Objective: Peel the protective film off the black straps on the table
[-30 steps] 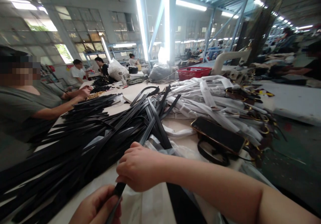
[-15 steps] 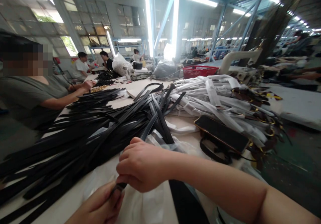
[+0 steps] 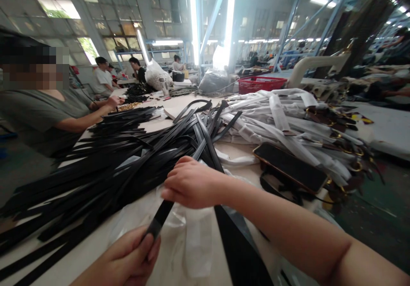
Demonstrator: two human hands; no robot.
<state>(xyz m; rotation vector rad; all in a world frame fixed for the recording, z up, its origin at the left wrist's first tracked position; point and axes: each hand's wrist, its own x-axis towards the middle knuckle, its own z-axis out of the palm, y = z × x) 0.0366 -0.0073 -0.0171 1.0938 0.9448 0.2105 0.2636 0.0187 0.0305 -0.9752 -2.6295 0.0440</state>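
A black strap (image 3: 162,217) runs slantwise between my two hands. My left hand (image 3: 136,252), low in the view, pinches its near end between thumb and fingers. Farther up, my right hand (image 3: 192,182) is closed round the strap, which continues past it toward a big pile of black straps (image 3: 134,166) on the left and middle of the table. Beneath my hands lie clear plastic and white wrapping (image 3: 197,243). A wide black band (image 3: 238,252) hangs below my right forearm.
White-wrapped straps with gold rings (image 3: 288,124) are heaped on the right, beside a dark phone (image 3: 290,166). Behind stand a red basket (image 3: 261,84) and a beige machine arm (image 3: 314,66). A person in a grey-green shirt (image 3: 41,117) works at the left edge.
My right hand has moved up and away from my left hand, so a longer stretch of the strap shows between them. The view has shifted slightly.
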